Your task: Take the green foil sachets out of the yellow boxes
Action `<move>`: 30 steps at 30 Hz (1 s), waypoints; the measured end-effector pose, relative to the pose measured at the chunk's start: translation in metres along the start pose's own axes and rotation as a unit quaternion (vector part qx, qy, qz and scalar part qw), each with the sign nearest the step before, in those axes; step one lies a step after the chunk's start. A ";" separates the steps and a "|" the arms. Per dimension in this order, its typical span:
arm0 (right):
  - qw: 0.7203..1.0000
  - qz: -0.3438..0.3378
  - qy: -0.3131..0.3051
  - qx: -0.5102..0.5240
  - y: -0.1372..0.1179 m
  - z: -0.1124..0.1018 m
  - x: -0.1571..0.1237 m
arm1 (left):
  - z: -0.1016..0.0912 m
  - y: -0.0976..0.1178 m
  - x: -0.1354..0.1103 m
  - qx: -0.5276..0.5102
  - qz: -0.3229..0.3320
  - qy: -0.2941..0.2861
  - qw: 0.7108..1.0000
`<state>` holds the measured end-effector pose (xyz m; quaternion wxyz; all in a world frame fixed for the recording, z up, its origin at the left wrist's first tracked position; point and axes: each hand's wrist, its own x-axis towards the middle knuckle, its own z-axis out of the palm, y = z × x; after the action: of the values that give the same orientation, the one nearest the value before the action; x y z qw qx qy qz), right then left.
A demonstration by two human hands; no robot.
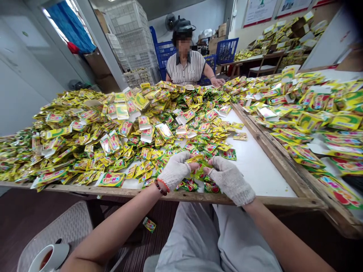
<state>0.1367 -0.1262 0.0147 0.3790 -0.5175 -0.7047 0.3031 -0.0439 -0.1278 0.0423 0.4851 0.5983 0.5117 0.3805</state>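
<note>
Near the front edge of the table, my left hand (pixel 178 166), in a pale fingerless glove, pinches a small yellow packet (pixel 196 158). My right hand (pixel 231 179), gloved the same way, has thumb and fingertips closed on the edge of a green-yellow packet (pixel 200 172) between the two hands. My fingers partly hide both packets. Loose green packets (pixel 188 185) lie just under my hands. Beyond them is a wide heap of small packets (pixel 159 153) mixed with open yellow cardboard boxes (pixel 164 131), some with white flaps raised.
A wooden divider (pixel 263 143) separates boxes stacked on the right (pixel 306 155). A wooden rim (pixel 136 192) edges the table. Across it sits a co-worker (pixel 185 68), one hand on the heap. At lower left, a cup (pixel 49 257) stands on a chair (pixel 61 226); a packet (pixel 149 224) lies below.
</note>
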 end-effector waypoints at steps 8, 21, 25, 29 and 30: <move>0.989 -0.059 -0.122 -0.050 0.000 -0.017 0.010 | -0.005 0.004 -0.001 0.140 0.016 -0.078 0.987; 0.997 -0.014 -0.072 -0.016 0.002 -0.010 0.009 | -0.009 -0.001 0.005 0.111 -0.002 -0.077 0.991; 0.999 0.003 -0.044 0.019 0.004 0.003 0.004 | -0.006 -0.001 0.002 0.171 0.038 -0.031 0.984; 0.996 -0.010 -0.087 -0.019 0.004 0.012 0.007 | -0.004 -0.008 -0.002 0.219 0.070 -0.007 0.973; 0.996 -0.003 -0.082 -0.023 0.003 0.012 0.008 | -0.008 -0.011 -0.002 0.235 0.077 0.009 0.969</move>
<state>0.1261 -0.1178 0.0079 0.3091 -0.4972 -0.7417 0.3273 -0.0548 -0.1280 0.0341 0.2957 0.7298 0.5434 0.2911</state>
